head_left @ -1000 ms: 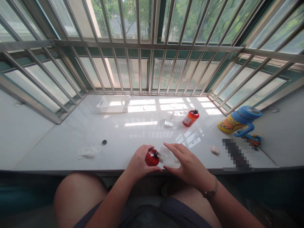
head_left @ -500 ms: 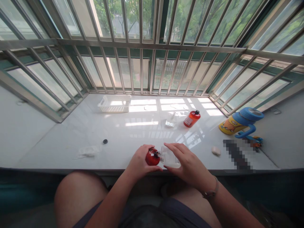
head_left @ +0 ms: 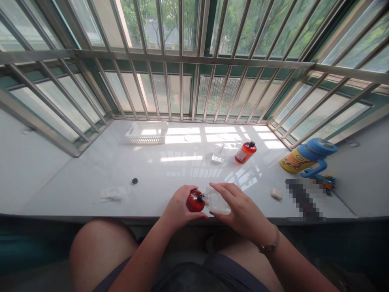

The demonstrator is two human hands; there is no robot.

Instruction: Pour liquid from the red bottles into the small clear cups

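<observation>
While the left hand [head_left: 179, 207] is wrapped around a small red bottle [head_left: 194, 201] at the near edge of the desk [head_left: 170, 170], the right hand [head_left: 240, 209] pinches a clear bottle [head_left: 216, 201], necks meeting mouth to mouth. Farther back sit another red bottle [head_left: 246, 151], a white basket [head_left: 147, 132] and a loose black cap [head_left: 134, 181].

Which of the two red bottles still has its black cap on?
The far red bottle by the window bars; the one in the left hand has an uncovered neck.
</observation>
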